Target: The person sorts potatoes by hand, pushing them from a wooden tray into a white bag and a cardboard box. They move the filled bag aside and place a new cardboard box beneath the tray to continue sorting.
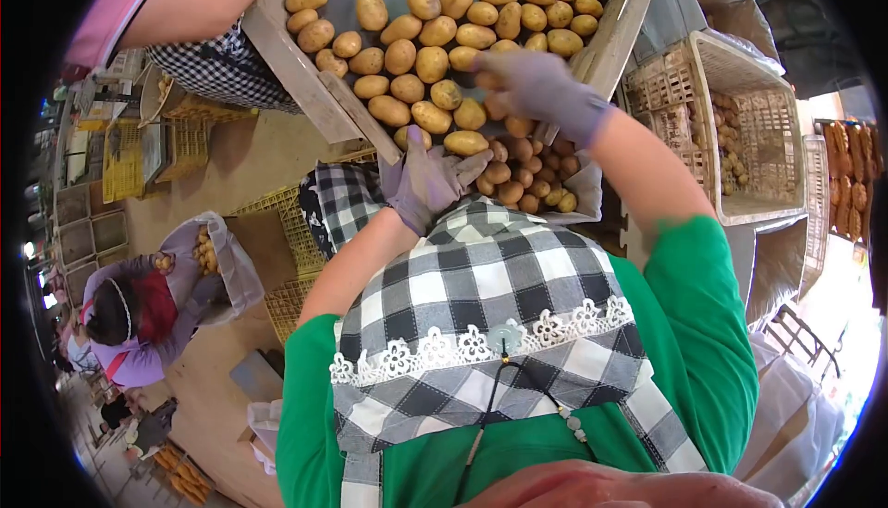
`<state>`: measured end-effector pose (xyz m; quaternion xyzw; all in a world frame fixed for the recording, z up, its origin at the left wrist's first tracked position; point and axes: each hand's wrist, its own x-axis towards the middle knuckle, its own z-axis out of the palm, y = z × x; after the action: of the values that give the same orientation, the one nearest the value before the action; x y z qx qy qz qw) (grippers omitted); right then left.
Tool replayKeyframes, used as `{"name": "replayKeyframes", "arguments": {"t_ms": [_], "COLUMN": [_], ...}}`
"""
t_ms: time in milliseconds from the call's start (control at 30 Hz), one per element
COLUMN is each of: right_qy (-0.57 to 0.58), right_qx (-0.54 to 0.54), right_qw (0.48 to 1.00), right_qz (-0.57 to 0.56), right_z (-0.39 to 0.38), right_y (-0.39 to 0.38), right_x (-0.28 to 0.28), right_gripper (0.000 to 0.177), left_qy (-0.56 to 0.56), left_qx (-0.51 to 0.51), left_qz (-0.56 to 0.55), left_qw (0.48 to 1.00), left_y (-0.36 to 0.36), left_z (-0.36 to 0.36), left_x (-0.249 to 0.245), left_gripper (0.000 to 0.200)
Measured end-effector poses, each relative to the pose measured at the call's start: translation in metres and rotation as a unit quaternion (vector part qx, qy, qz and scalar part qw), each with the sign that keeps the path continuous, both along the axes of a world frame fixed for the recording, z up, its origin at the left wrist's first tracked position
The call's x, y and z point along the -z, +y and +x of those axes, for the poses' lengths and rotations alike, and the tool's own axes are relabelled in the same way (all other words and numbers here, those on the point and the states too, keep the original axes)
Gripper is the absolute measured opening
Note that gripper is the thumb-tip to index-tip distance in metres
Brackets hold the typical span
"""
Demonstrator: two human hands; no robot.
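Observation:
Many potatoes (431,64) lie on a grey sorting tray with wooden side boards (638,8). My left hand (427,184), in a grey-purple glove, rests at the tray's lower edge, fingers spread, beside a potato (465,143). Over the right part of the potatoes is my right hand (541,87), gloved too and blurred, its fingers curled down toward the potatoes; whether they hold one is hidden. Below the tray's edge, a container lined with white sheet holds smaller, browner potatoes (527,175), close to both hands.
A co-worker's bare arm (199,4) reaches in at the upper left. White plastic crates (758,129) stand at the right. Yellow crates (291,230) are at the left of my apron. Farther left, another person (139,314) sits by a sack of potatoes (227,267).

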<state>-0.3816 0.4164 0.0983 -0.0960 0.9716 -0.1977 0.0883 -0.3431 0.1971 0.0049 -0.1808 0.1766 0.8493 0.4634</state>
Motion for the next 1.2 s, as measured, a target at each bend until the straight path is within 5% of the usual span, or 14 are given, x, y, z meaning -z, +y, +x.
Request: {"name": "replayKeyframes", "arguments": {"t_ms": [100,167,267,300,367,500,533,667,833,933,1033,1100,1167,1200], "right_qy": [0.208,0.227,0.439,0.387,0.372,0.083,0.067,-0.005,0.307,0.461,0.538,0.582,0.383,0.120], "right_qx": [0.140,0.248,0.160,0.169,0.036,-0.013,-0.006,-0.044,-0.105,0.163,0.319,0.198,0.134,0.255], "right_qw": [0.960,0.912,0.852,0.905,0.925,0.995,0.985,0.989,0.944,0.870,0.776,0.761,0.912,0.953], "right_qz": [-0.127,0.236,0.237,0.050,-0.073,0.045,0.156,0.139,-0.060,-0.061,0.080,0.208,-0.057,-0.115], "right_z": [0.055,0.089,0.087,0.075,0.022,-0.064,-0.076,-0.099,-0.036,-0.026,-0.022,-0.043,-0.071,-0.064], "right_y": [0.097,0.210,0.206,0.174,0.096,-0.028,-0.053,-0.057,0.020,0.161,0.204,0.195,0.123,0.060], "right_x": [-0.060,-0.071,-0.079,-0.071,-0.043,0.002,0.011,0.016,-0.015,-0.036,-0.063,-0.034,0.021,0.014], "right_gripper": [0.042,0.038,0.031,0.030,0.031,0.048,0.052,0.049,0.049,0.048,0.048,0.056,0.065,0.075], "left_qy": [-0.030,-0.003,0.026,0.012,-0.009,-0.003,0.004,0.035,-0.054,-0.074,-0.064,0.004,0.036,0.036], "left_qx": [-0.027,-0.031,-0.021,-0.016,-0.014,-0.042,-0.051,-0.073,-0.074,-0.098,-0.104,-0.090,-0.069,-0.057], "left_qz": [-0.028,-0.033,-0.019,-0.008,0.012,-0.107,-0.161,-0.210,-0.053,-0.044,-0.031,-0.056,-0.105,-0.139], "left_qw": [0.999,0.999,0.999,1.000,1.000,0.993,0.986,0.974,0.994,0.991,0.992,0.994,0.991,0.988], "left_y": [0.004,0.007,0.007,0.006,0.002,-0.002,-0.003,-0.007,-0.007,-0.002,-0.002,-0.003,-0.006,-0.006], "left_z": [0.005,0.003,0.002,0.002,0.001,0.010,0.013,0.015,0.009,0.008,0.009,0.009,0.011,0.011], "left_x": [-0.005,-0.006,-0.004,-0.001,0.005,-0.004,-0.007,-0.002,-0.008,-0.008,-0.011,-0.008,0.000,0.007], "left_gripper": [0.102,0.100,0.097,0.097,0.096,0.099,0.100,0.100,0.090,0.096,0.090,0.087,0.080,0.075]}}
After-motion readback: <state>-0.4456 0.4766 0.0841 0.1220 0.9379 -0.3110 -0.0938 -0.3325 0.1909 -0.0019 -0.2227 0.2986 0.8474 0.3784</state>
